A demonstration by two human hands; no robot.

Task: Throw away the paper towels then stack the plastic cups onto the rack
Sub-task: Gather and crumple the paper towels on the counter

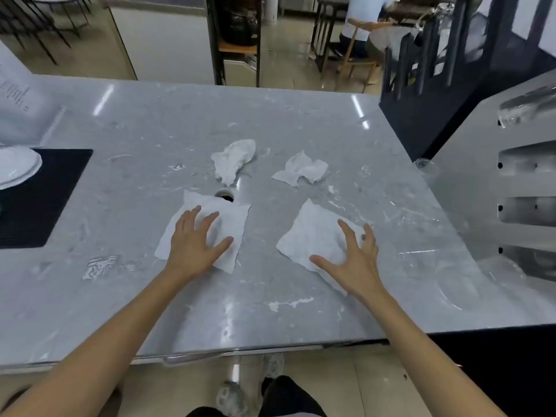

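Two flat white paper towels lie on the grey marble counter (pixel 270 121). My left hand (pixel 197 239) rests spread on the left flat towel (pixel 231 218). My right hand (pixel 353 257) hovers with fingers apart over the right flat towel (pixel 313 233). Farther back lie two crumpled paper towels, one (pixel 233 159) left of centre and one (pixel 302 170) to its right. A round hole (pixel 225 195) in the counter shows just beyond the left towel. Clear plastic cups (pixel 418 260) stand faintly visible at the right, next to the white rack (pixel 481 188).
A black mat (pixel 45 194) with a white plate (pixel 16 168) sits at the left edge. A dark slotted holder (pixel 427 94) stands at the back right. A seated person and chairs are beyond the counter. The counter's front edge is close to my body.
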